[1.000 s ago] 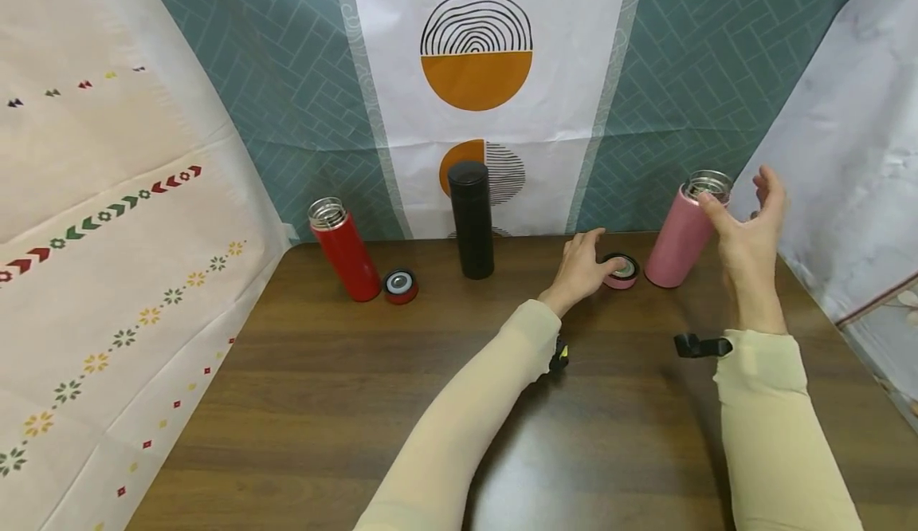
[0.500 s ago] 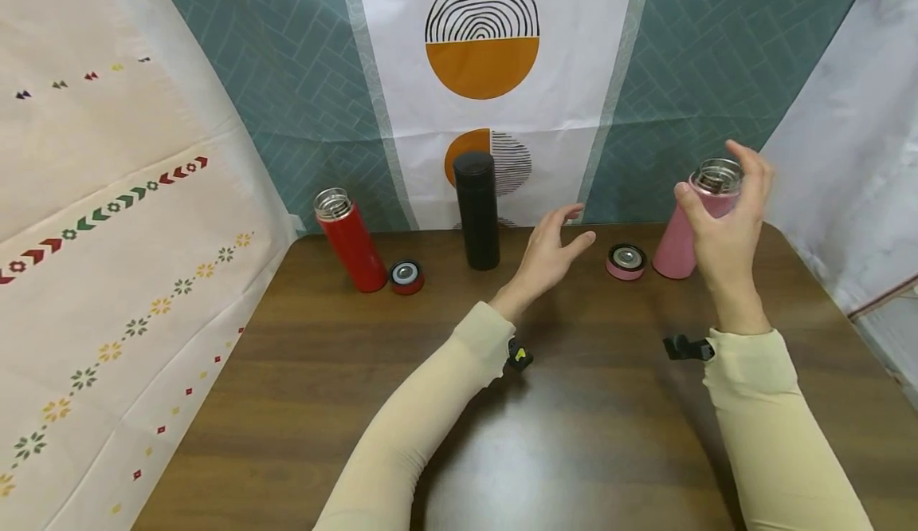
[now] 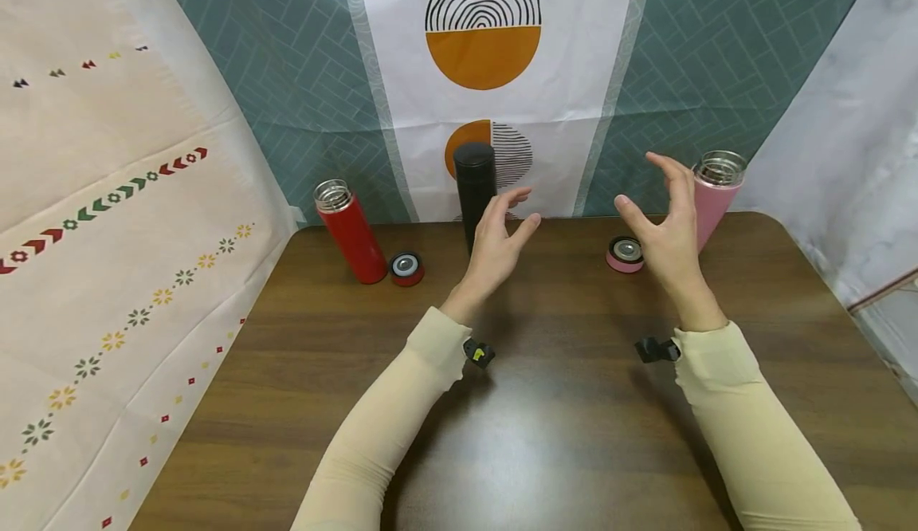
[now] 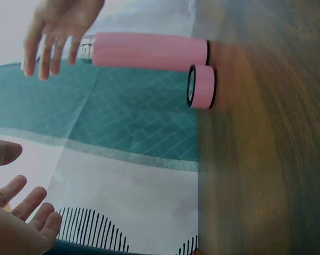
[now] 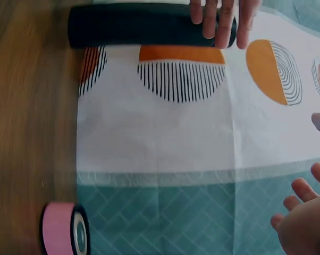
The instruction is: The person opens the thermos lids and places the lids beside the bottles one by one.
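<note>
My left hand hovers in front of the black bottle, its fingers spread and holding nothing. The bottle stands upright with its lid on, partly hidden by that hand. My right hand is raised with thumb and fingers apart, left of the uncapped pink bottle, and covers part of it. Just to the left of that bottle, the pink lid lies with its inner side up. In the left wrist view the pink bottle and its lid show unobstructed. Neither hand grips anything.
An uncapped red bottle stands at the back left, with its red lid beside it, inner side up. The wooden table ends at a patterned cloth backdrop. Fabric also hangs at both sides.
My left hand has drawn away from the pink lid, leftward toward the black bottle. My right hand has moved left, away from the pink bottle. Bottles and lids stay in place.
</note>
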Demonstrator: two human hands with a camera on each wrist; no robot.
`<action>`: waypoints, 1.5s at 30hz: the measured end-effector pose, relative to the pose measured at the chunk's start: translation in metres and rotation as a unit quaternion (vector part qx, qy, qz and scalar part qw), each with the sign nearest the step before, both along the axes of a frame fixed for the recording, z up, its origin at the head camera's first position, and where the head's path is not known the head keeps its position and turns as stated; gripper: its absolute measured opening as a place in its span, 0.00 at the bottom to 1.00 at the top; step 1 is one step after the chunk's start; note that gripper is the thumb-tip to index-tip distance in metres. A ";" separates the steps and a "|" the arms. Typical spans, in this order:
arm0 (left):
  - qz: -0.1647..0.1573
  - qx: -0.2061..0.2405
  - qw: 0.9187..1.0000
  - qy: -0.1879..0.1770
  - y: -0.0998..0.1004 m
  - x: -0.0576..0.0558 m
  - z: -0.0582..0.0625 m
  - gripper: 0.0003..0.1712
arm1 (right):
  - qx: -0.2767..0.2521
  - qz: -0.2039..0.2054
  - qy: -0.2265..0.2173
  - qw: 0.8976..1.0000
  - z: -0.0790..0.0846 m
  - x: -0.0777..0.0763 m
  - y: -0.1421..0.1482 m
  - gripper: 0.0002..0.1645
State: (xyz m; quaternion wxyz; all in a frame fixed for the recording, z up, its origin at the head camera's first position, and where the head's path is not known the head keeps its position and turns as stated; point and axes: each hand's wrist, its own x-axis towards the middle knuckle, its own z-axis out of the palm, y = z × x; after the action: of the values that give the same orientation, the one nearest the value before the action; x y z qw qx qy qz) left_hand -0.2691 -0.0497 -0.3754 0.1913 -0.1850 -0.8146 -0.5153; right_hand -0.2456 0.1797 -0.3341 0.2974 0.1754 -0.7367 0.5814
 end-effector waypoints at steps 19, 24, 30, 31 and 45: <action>0.045 0.052 0.997 0.025 -0.035 0.013 0.007 0.24 | 0.024 0.048 -0.034 0.998 -0.032 -0.025 -0.012 0.39; 0.062 0.063 0.996 0.034 -0.045 0.014 0.009 0.23 | 0.019 0.075 -0.039 0.996 -0.035 -0.027 -0.016 0.39; 0.086 0.062 0.993 0.046 -0.057 0.012 0.009 0.25 | 0.009 0.082 -0.039 0.996 -0.029 -0.026 -0.020 0.38; 0.090 0.063 0.993 0.046 -0.059 0.011 0.009 0.26 | 0.008 0.085 -0.041 0.996 -0.028 -0.025 -0.021 0.38; 0.117 0.083 0.990 0.011 -0.075 -0.004 0.000 0.36 | 0.033 0.124 -0.040 0.991 -0.029 -0.026 -0.041 0.38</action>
State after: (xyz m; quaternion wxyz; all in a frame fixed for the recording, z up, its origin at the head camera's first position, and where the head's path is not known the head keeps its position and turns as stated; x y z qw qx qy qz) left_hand -0.2730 -0.1250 -0.3758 0.2737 -0.0773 -0.7832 -0.5529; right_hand -0.2716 0.1384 -0.3628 0.1880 0.2516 -0.7393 0.5957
